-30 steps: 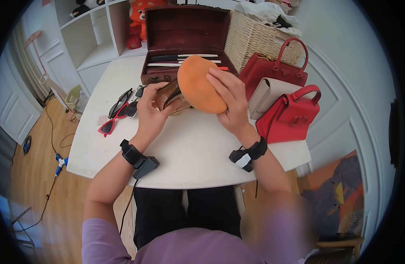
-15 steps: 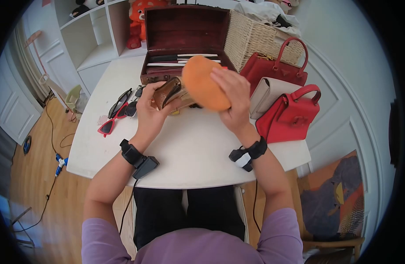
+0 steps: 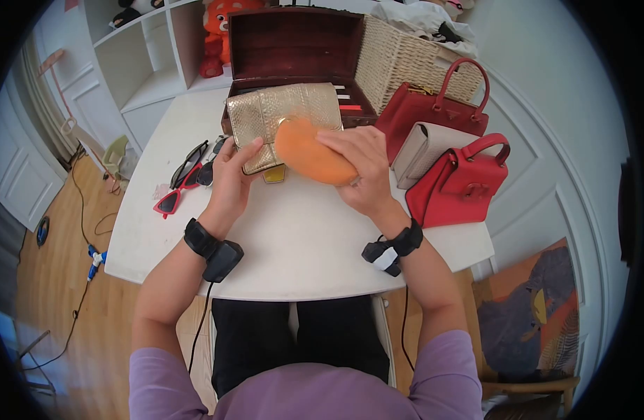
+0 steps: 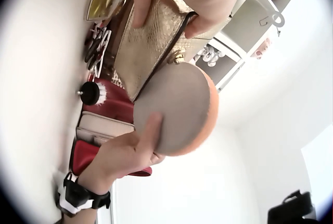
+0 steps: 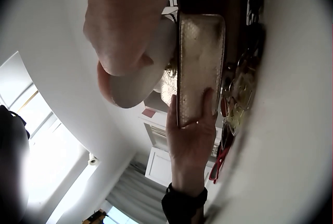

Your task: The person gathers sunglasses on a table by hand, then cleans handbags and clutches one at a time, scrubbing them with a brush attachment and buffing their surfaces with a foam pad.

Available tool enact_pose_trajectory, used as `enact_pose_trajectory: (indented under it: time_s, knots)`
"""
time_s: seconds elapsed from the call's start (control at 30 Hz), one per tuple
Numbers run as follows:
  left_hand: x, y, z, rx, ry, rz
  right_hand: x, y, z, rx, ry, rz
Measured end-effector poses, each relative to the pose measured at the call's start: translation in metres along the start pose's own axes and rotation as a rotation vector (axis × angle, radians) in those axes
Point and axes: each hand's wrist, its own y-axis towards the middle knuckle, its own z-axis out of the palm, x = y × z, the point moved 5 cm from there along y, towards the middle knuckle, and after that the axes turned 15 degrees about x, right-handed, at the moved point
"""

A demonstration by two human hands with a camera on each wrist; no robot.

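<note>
My left hand (image 3: 231, 176) grips a gold snakeskin-textured clutch bag (image 3: 287, 105) by its lower left corner, thumb on the front. The bag is tilted up, its front facing me, in front of the wooden case. My right hand (image 3: 364, 164) holds a round orange polishing pad (image 3: 311, 152) by its edge. The pad overlaps the lower front of the bag, near the clasp. In the left wrist view, the pad's flat grey back (image 4: 174, 101) shows with the thumb pressed on it. The bag's narrow underside (image 5: 200, 62) shows in the right wrist view.
An open dark red case (image 3: 294, 45) stands behind the bag, beside a woven basket (image 3: 392, 59). At the right are two red handbags (image 3: 462, 183) and a beige clutch (image 3: 413, 154). Sunglasses (image 3: 169, 203) lie at the left; yellow-lensed glasses (image 3: 274, 175) lie below the bag.
My left hand has turned the gold bag from edge-on, with its folds showing, to front facing me. The orange pad has come down and left, over the bag's front.
</note>
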Motion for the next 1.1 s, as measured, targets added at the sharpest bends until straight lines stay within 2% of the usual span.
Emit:
enact_pose_trajectory:
  time_s: [0.07,0.13,0.17,0.23,0.27,0.33,0.4,0.43,0.5,0.6,0.73,0.8,0.83,1.0,1.1]
  knots:
    - [0.004,0.001,-0.007,0.002,0.011,0.014,0.002,0.0,0.005,0.107,0.158,-0.08]
    - [0.004,0.004,-0.006,0.089,0.067,0.08,0.014,0.001,0.01,0.117,0.151,-0.139]
    - [0.003,0.004,-0.004,0.094,0.068,0.079,0.022,0.002,0.013,0.129,0.142,-0.196]
    - [0.001,0.001,-0.002,0.074,0.097,0.076,0.023,0.001,0.012,0.116,0.152,-0.191]
    - [0.0,0.001,-0.001,0.074,0.097,0.075,0.019,0.002,0.008,0.076,0.113,-0.169]
    - [-0.006,0.003,-0.003,0.045,0.067,0.175,0.011,0.001,0.003,0.037,0.075,-0.145]
    - [-0.008,0.006,-0.009,0.029,0.056,0.178,-0.003,-0.001,-0.004,-0.061,0.001,-0.001]
    - [-0.009,0.006,-0.01,0.013,0.045,0.182,-0.005,-0.003,-0.003,-0.061,0.002,0.0]
    - [-0.009,0.004,-0.008,0.012,0.032,0.158,-0.019,-0.008,-0.006,-0.173,0.07,0.193]
    - [-0.01,0.001,-0.004,0.014,0.021,0.122,-0.017,-0.006,-0.004,-0.236,0.232,0.264]
    - [-0.006,0.002,-0.004,0.015,0.043,0.109,-0.003,-0.004,0.001,-0.147,0.332,0.166]
    - [-0.006,0.001,-0.004,0.017,0.051,0.091,-0.007,-0.007,0.007,-0.053,0.561,0.331]
    - [-0.006,0.0,-0.003,0.02,0.06,0.071,-0.009,-0.007,0.007,-0.053,0.561,0.331]
    - [-0.004,0.001,-0.005,0.028,0.095,0.081,-0.03,-0.012,-0.002,-0.231,0.412,0.409]
    - [-0.004,0.002,-0.005,0.039,0.127,0.099,-0.027,-0.008,-0.01,-0.288,0.381,0.426]
